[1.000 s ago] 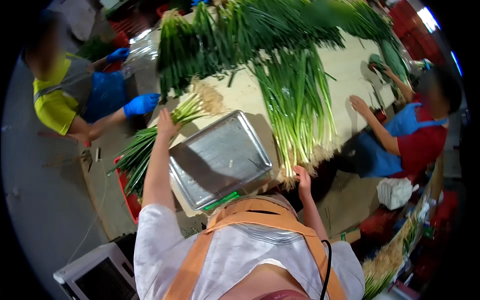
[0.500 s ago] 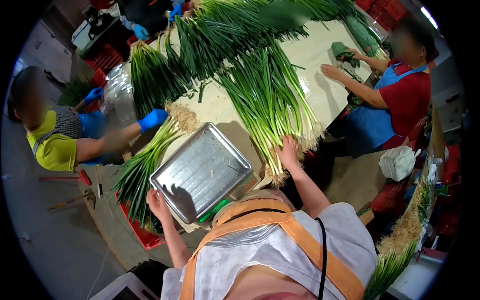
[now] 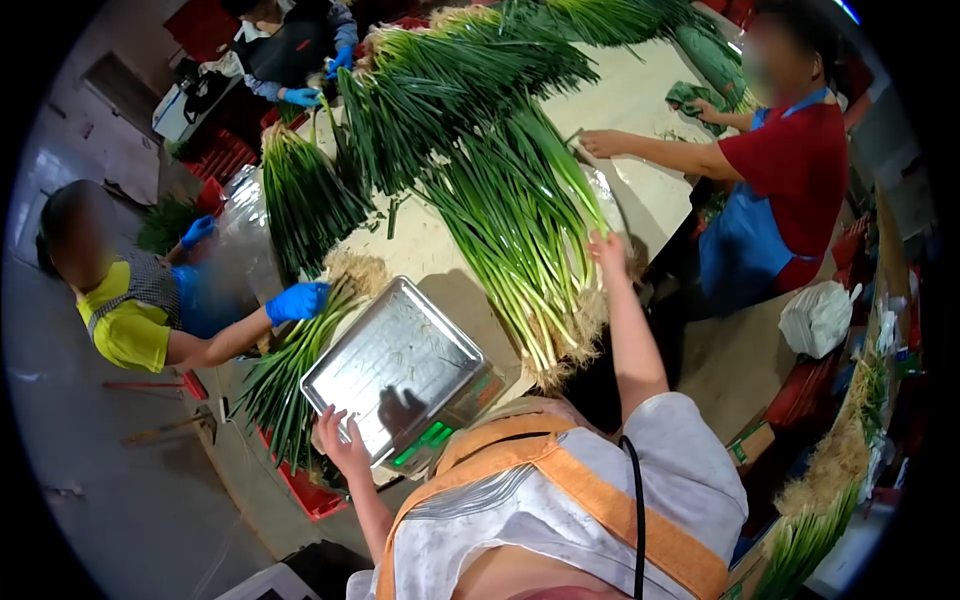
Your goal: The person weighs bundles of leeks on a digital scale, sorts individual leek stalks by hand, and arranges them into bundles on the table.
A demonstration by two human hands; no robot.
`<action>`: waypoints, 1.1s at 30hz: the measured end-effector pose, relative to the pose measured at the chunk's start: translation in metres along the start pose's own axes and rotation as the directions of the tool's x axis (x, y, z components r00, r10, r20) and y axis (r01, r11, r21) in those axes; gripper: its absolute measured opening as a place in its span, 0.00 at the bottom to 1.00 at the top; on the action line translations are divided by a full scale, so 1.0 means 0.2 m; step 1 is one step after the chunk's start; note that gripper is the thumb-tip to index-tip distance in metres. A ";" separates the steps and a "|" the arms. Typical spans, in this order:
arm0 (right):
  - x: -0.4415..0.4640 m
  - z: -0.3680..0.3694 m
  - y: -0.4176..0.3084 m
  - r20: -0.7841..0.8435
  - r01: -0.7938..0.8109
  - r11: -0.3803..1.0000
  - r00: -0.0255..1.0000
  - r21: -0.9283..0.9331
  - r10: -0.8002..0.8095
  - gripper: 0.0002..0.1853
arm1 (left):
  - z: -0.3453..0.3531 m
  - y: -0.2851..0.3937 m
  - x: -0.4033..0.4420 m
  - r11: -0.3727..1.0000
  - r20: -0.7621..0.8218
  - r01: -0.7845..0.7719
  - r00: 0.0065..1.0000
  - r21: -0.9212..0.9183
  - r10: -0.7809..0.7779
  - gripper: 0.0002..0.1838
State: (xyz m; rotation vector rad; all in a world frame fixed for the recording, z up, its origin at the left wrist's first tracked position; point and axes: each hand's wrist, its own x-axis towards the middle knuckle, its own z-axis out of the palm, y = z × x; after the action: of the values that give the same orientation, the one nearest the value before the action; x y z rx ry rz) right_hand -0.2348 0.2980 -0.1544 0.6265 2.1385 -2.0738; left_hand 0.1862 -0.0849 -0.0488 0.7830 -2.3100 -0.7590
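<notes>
A large bunch of green onions (image 3: pixel 520 235) lies on the table before me, its roots towards my body. My right hand (image 3: pixel 610 252) is at the bunch's right edge, its fingers closed on an outer stalk. To the left of the bunch stands a scale with a shiny metal tray (image 3: pixel 400 365) and a green-lit display (image 3: pixel 425 442). A few small scraps lie on the tray. My left hand (image 3: pixel 342 440) is at the tray's near left edge with its fingers apart, holding nothing. Its shadow falls on the metal.
More green onions (image 3: pixel 450 95) cover the far side of the table (image 3: pixel 640 85). At left, a co-worker's blue-gloved hand (image 3: pixel 297 302) holds another bunch (image 3: pixel 285 375) above a red crate (image 3: pixel 315 495). A co-worker in a blue apron (image 3: pixel 745 250) reaches in from the right. Another stands at the far side.
My right hand has moved from the root ends up to the bunch's right edge. My left hand has shifted slightly over the tray's edge. The right co-worker's arm has reached farther across the table.
</notes>
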 end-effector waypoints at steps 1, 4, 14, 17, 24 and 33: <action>0.11 -0.10 0.06 0.110 -0.068 0.994 0.992 0.084 0.058 0.14 | 0.02 0.06 0.02 0.999 0.019 -0.047 0.999 0.027 0.046 0.08; 0.18 -0.16 0.22 0.116 -0.040 0.973 0.991 -0.229 0.068 0.16 | 0.11 0.21 0.08 0.995 0.101 -0.104 0.989 -0.002 0.103 0.08; -0.70 0.16 -0.11 0.699 0.180 0.982 0.709 -0.055 -0.091 0.12 | 0.85 0.82 0.06 0.750 0.683 0.339 0.703 -0.568 0.199 0.16; -0.70 0.21 -0.11 0.833 0.197 0.978 0.550 -0.065 -0.056 0.14 | 1.04 0.92 0.06 0.565 0.816 0.684 0.577 -0.462 -0.031 0.20; -0.10 0.06 -0.03 0.586 0.381 0.804 0.809 -0.456 -0.051 0.24 | 1.02 1.02 0.19 0.384 0.792 0.802 0.564 -0.458 -0.234 0.17; 0.23 -0.11 0.26 0.497 0.198 0.766 0.849 -0.612 0.177 0.31 | 1.12 1.00 0.20 0.247 0.746 0.813 0.583 -0.528 -0.324 0.16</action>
State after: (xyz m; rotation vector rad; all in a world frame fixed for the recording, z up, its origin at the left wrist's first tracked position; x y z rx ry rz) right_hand -0.2544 0.3297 -0.2172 -0.0606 2.2563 -1.1346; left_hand -0.0594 0.0939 -0.0525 1.0377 -1.4549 -2.5101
